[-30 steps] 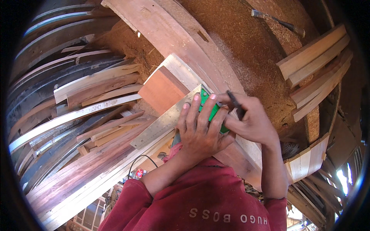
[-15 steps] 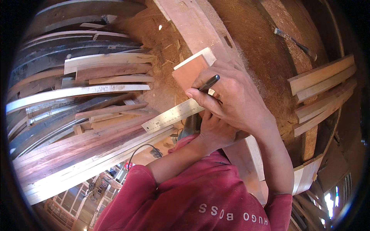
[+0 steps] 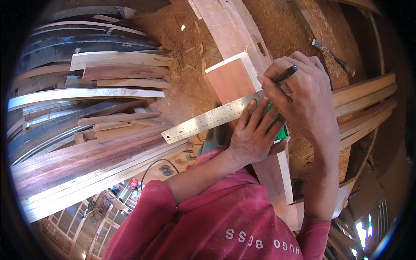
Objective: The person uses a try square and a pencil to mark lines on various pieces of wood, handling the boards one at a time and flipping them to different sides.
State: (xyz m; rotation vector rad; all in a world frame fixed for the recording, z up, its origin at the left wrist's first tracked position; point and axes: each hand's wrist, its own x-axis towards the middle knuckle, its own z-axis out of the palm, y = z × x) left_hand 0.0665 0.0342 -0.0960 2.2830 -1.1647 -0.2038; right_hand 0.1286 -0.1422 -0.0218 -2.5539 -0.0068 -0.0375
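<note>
My right hand is closed around a black pen, its fingertips at the board's pale edge, by the ruled blade; the pen's tip is hidden. My left hand holds a try square, the fingers pressed over its silver ruled blade and the thumb by its green stock. Crosswise, the blade lies over a reddish-brown wooden board with a pale edge strip and sticks out past its left side. The left hand partly covers the stock.
A long plank runs under the board toward the far side. Stacked timber strips fill the left, with more planks at right. A chisel-like tool lies at far right on a sawdust-covered beam. Sawdust covers the ground.
My right hand has moved right, off the left hand and to the board's right edge, still holding the pen. The left hand's fingers and the green stock now show.
</note>
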